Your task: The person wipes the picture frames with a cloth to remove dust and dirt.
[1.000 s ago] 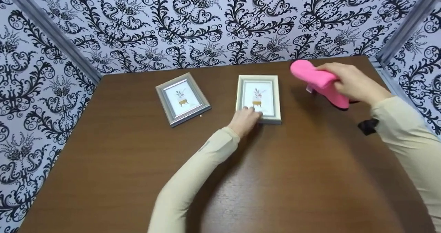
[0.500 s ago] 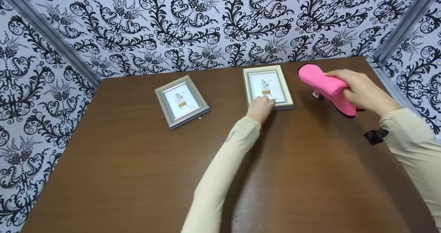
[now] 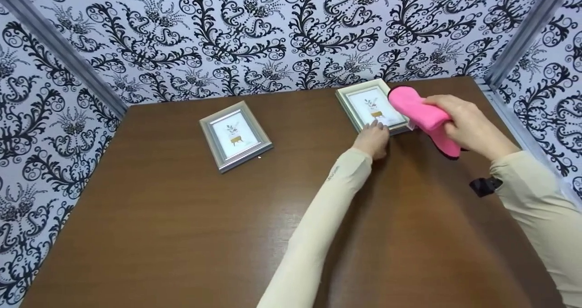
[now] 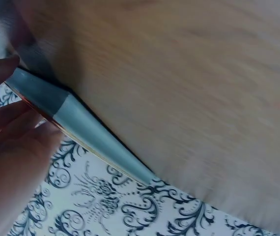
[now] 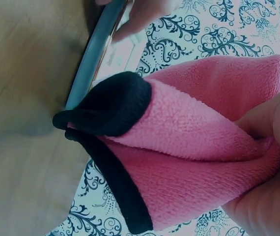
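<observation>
My left hand (image 3: 373, 139) pinches the near edge of a cream picture frame (image 3: 349, 98), its thumb at the side and its fingers over the front. The frame lies face up on the table, turned at an angle, and shows a small plant print. In the left wrist view the frame's grey-blue side (image 4: 98, 132) is seen at close range, beside the hand (image 4: 12, 132). My right hand (image 3: 473, 123) grips a folded pink cloth (image 3: 420, 110) with black edging, held above the table. The cloth overlaps the frame's right corner in the head view.
A second picture frame (image 3: 235, 135), silver-grey with a similar plant print, lies tilted on the left half of the brown table (image 3: 173, 226). A tiny white speck (image 3: 259, 157) is near it. Patterned panels (image 3: 254, 35) stand behind and at both sides.
My left hand has moved the cream frame to the right and back, turning it slightly, until it reaches the cloth in view. The right hand keeps its hold on the cloth with little movement.
</observation>
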A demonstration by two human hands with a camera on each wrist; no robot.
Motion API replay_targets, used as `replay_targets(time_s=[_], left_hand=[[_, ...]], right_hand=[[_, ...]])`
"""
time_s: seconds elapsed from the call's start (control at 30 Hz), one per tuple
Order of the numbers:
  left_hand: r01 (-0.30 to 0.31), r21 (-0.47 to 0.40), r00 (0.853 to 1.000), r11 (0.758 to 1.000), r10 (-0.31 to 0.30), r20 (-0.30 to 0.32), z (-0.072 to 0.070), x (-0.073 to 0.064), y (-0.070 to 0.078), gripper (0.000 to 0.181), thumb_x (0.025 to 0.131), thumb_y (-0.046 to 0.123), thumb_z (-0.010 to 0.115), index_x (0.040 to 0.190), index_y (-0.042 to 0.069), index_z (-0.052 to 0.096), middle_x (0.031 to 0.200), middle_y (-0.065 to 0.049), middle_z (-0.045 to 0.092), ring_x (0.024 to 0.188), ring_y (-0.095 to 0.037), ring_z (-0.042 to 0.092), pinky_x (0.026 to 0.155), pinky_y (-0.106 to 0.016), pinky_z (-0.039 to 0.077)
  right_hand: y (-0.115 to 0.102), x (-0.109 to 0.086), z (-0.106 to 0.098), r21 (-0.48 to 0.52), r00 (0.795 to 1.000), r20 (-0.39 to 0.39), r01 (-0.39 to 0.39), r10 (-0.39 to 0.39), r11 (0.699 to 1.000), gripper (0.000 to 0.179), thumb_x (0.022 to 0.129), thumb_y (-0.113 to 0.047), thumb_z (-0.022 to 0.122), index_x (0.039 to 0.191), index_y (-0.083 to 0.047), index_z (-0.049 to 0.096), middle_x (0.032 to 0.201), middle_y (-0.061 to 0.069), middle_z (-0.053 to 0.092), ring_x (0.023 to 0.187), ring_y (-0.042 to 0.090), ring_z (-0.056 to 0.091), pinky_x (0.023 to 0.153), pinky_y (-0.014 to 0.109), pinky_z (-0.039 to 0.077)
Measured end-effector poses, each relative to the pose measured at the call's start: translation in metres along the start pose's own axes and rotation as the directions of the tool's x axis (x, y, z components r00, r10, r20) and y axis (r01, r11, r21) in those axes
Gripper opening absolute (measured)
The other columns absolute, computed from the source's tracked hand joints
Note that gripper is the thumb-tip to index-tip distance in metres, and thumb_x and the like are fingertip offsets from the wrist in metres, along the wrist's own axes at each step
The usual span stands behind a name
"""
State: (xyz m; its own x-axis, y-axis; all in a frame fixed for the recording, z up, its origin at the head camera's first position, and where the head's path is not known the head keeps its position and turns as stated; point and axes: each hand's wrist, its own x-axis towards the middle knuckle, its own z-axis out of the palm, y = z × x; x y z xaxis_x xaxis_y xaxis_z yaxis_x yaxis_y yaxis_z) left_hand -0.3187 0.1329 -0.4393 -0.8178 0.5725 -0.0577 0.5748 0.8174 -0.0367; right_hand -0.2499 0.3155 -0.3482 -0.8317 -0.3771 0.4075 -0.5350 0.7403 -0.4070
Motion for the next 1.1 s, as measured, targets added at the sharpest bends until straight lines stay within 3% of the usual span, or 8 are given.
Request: replay_targets(time_s=[0.1,0.2,0.43,0.57,0.73,0.9,1.0,1.1], left_hand=[[0.051,0.113,0.998,0.992,-0.048,-0.026,-0.003,-0.001,0.006,0.058,0.092,0.028,0.058,0.145,0.012,0.042,0.149,-0.005,0.039,0.139,-0.019,0.029,0.112,-0.040,0.024],[0.088,0.198,0.992,0.976,-0.069,-0.101,-0.013,-0.012,0.004,0.054,0.093,0.031,0.057,0.144,0.015,0.045,0.151,-0.005,0.036,0.141,-0.021,0.026,0.112,-0.047,0.021],[0.024,0.300,0.988,0.954,0.022,-0.150,-0.042,-0.060,-0.021,0.058,0.089,0.034,0.062,0.142,0.016,0.048,0.150,-0.005,0.039,0.141,-0.027,0.026,0.112,-0.053,0.016],[0.018,0.334,0.973,0.942,0.060,-0.222,-0.035,-0.098,-0.055,0.054,0.083,0.032,0.071,0.133,0.018,0.056,0.142,-0.005,0.047,0.137,-0.028,0.032,0.111,-0.054,0.018],[0.095,0.315,0.971,0.944,-0.018,-0.239,-0.013,-0.137,-0.109,0.055,0.077,0.022,0.075,0.129,0.015,0.058,0.137,-0.008,0.051,0.133,-0.030,0.037,0.109,-0.055,0.023],[0.136,0.145,0.967,0.980,-0.100,-0.235,-0.002,-0.175,-0.161,0.055,0.076,0.009,0.074,0.127,0.005,0.056,0.130,-0.020,0.053,0.123,-0.039,0.047,0.098,-0.062,0.037],[0.144,0.020,0.968,0.989,-0.137,-0.213,-0.001,-0.202,-0.192,0.047,0.080,0.007,0.071,0.125,0.002,0.057,0.126,-0.024,0.054,0.120,-0.043,0.048,0.096,-0.068,0.034],[0.147,-0.048,0.968,0.988,-0.154,-0.198,0.005,-0.226,-0.221,0.035,0.085,0.009,0.069,0.118,0.003,0.061,0.115,-0.024,0.059,0.112,-0.043,0.053,0.093,-0.067,0.036]], right_hand=[[-0.001,-0.002,0.002,0.010,1.000,-0.008,0.009,-0.009,1.000,0.063,0.066,0.024,0.046,0.124,0.002,0.059,0.125,0.025,0.056,0.116,0.047,0.049,0.096,0.061,0.038],[-0.003,-0.001,0.004,0.015,0.999,-0.020,0.026,-0.025,1.000,0.064,0.065,0.025,0.046,0.123,0.002,0.059,0.125,0.026,0.056,0.116,0.048,0.049,0.095,0.061,0.038],[-0.010,-0.001,-0.005,0.029,0.995,-0.085,0.058,-0.056,0.998,0.068,0.063,0.027,0.046,0.126,0.002,0.058,0.128,0.024,0.056,0.115,0.049,0.050,0.099,0.057,0.038],[-0.015,0.000,-0.007,0.027,0.990,-0.116,0.078,-0.075,0.997,0.069,0.063,0.028,0.046,0.126,0.002,0.058,0.127,0.024,0.056,0.114,0.048,0.051,0.100,0.052,0.040],[-0.022,0.003,-0.003,0.034,0.990,-0.118,0.087,-0.082,0.996,0.071,0.062,0.029,0.045,0.125,0.001,0.059,0.128,0.023,0.056,0.117,0.048,0.050,0.100,0.056,0.038],[-0.028,0.004,0.004,0.017,0.982,-0.127,0.144,-0.141,0.989,0.072,0.061,0.030,0.046,0.125,0.000,0.060,0.128,0.019,0.058,0.117,0.042,0.052,0.104,0.034,0.037],[-0.030,0.003,0.006,0.013,0.978,-0.125,0.171,-0.168,0.985,0.073,0.060,0.030,0.047,0.125,0.000,0.060,0.129,0.018,0.058,0.117,0.040,0.053,0.102,0.020,0.032],[-0.032,0.002,0.007,0.016,0.977,-0.114,0.181,-0.178,0.983,0.074,0.060,0.029,0.046,0.126,-0.001,0.060,0.129,0.017,0.057,0.117,0.040,0.052,0.101,0.019,0.032]])
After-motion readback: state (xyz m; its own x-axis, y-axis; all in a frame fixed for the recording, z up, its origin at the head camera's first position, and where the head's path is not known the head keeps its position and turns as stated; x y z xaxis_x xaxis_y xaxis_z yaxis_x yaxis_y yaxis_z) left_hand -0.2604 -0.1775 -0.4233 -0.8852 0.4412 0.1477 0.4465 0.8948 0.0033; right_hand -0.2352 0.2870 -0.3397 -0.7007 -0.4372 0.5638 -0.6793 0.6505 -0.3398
